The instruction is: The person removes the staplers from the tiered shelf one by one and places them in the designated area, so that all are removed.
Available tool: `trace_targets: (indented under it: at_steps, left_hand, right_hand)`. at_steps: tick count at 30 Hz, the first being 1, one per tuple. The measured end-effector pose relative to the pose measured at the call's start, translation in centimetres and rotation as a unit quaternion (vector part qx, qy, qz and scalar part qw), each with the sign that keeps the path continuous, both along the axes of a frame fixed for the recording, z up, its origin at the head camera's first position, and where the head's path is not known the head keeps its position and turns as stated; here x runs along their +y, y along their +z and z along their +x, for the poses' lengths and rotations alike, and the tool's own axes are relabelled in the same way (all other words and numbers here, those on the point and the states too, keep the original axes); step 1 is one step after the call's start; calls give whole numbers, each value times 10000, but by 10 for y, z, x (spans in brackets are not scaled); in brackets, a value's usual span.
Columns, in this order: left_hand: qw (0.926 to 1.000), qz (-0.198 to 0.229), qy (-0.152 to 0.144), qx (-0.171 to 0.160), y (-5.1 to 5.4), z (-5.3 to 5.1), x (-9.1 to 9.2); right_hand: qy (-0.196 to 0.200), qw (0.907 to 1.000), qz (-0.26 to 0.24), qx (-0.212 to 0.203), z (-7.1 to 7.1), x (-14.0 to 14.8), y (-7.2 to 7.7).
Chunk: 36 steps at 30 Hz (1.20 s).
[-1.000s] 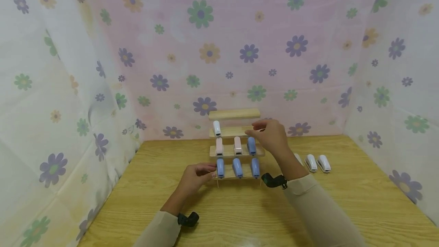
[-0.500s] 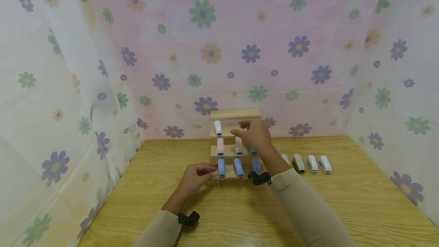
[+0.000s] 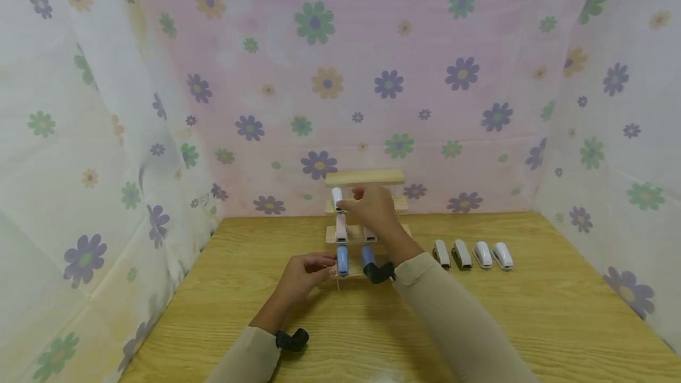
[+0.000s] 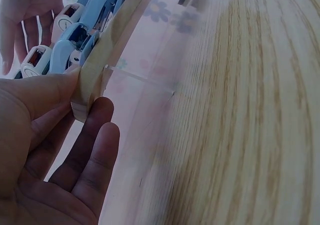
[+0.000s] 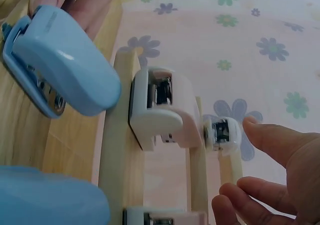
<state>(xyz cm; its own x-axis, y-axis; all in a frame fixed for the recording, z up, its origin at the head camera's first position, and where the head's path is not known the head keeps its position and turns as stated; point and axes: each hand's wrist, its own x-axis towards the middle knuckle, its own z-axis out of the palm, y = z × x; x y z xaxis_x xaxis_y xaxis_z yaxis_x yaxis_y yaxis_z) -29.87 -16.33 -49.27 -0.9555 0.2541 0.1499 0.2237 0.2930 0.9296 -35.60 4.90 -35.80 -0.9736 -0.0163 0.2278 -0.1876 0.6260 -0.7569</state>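
Observation:
A tiered wooden rack [image 3: 364, 178] holds small staplers. My left hand [image 3: 300, 276] pinches the left end of its lowest shelf [image 4: 102, 60], beside a blue stapler [image 3: 343, 260], thumb above and fingers underneath in the left wrist view. At the second shelf from the top, my right hand [image 3: 372, 208] is beside the white stapler [image 3: 337, 198]. The right wrist view has this white stapler [image 5: 223, 134] between the spread thumb and fingers of the hand [image 5: 295, 170], with a gap visible. Pink staplers [image 3: 341, 227] stand one shelf lower, partly behind my right hand and wrist.
To the right of the rack, several staplers stand in a row on the wooden table [image 3: 266, 241]: two greyish ones [image 3: 461, 254] and two white ones [image 3: 483, 255]. Flowered cloth [image 3: 351, 64] hangs behind and at both sides.
My right hand has moved left along the second shelf from the top to the white stapler, uncovering the greyish staplers on the table. My left hand has stayed at the lowest shelf.

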Motion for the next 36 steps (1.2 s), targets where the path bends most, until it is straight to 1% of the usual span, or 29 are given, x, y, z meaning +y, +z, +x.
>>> trace_targets:
  at_steps: [3,7,10,18,22,27,36]
  left_hand:
    - [10000,-56,-8,3,0,0,-1]
    - [10000,-84,-12,12,-1,-1,-1]
    - [10000,-28,-24,62,-2,-2,-1]
    - [9999,77,25,73,1,0,1]
    - [9999,42,51,80,0,0,1]
    - [10000,-14,-5,68,0,-2,1]
    - [10000,31,-19,73,0,-1,0]
  right_hand:
    - [-72,9999,116,2,-4,-8,-2]
    - [-11,9995,250,173,-7,-16,-4]
    - [-2,9994,272,212,-8,-19,-5]
    - [-33,9995,215,248,-7,-26,-3]
    - [-67,9995,164,262,-8,-28,-4]
    - [-67,9995,166,258,-9,-28,-4]
    - [-53,9990,206,382,-4,-27,0]
